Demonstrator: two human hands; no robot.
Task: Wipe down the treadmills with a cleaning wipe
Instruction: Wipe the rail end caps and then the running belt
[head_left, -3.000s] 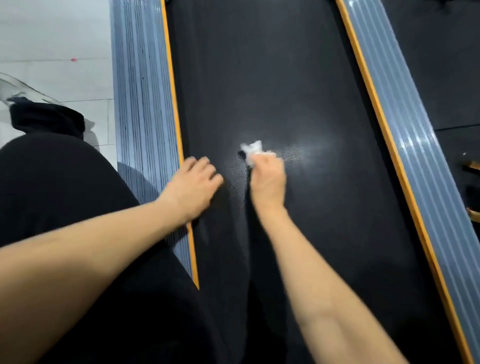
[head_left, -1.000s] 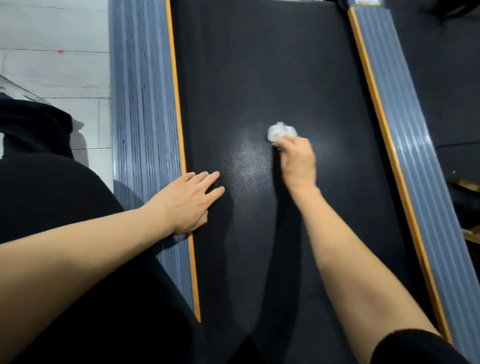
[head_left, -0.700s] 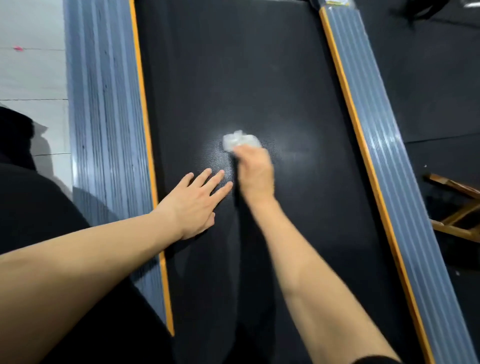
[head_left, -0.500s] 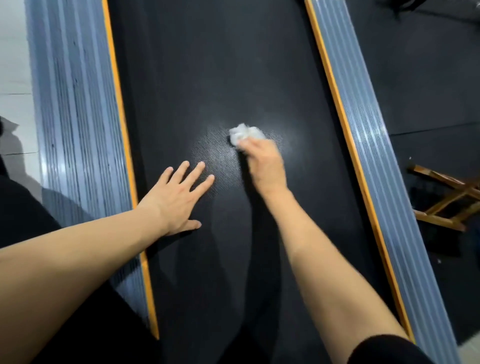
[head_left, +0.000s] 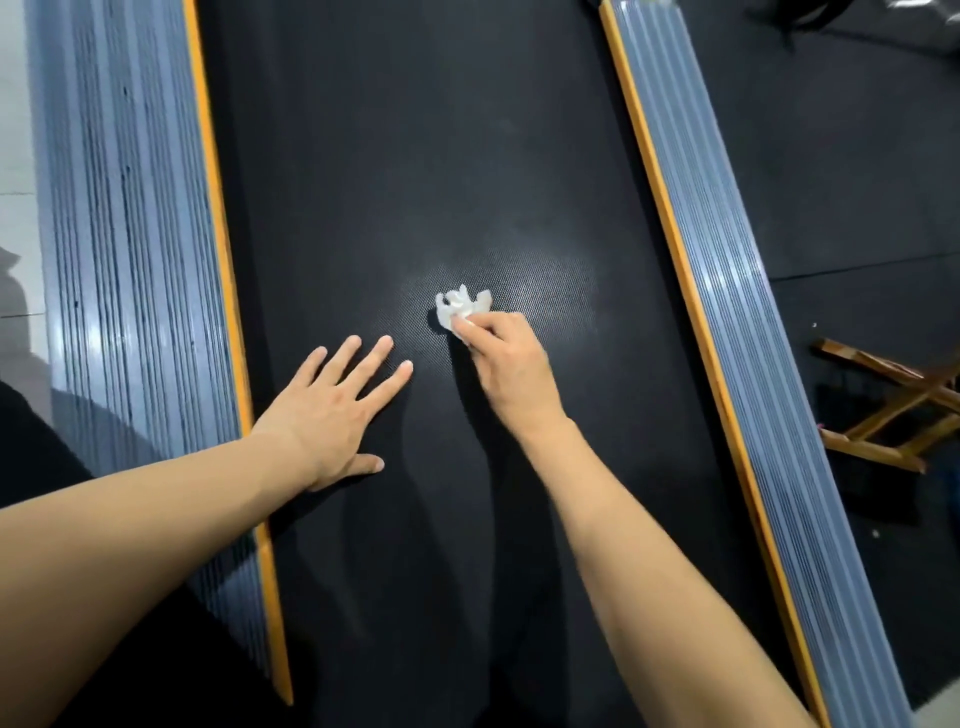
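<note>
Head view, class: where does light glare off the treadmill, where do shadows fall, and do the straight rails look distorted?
Head view: a pale sheen sits on the belt around the wipe held by the right hand; soft arm shadows run down the belt below the left hand; streaky highlights on the right rail; the rails splay apart and bow slightly, wide-angle distortion.

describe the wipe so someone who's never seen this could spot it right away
Find the wide black belt between two grey side rails. Near its middle, the right hand pinches a small crumpled wipe. It is the only white thing on the belt.
</note>
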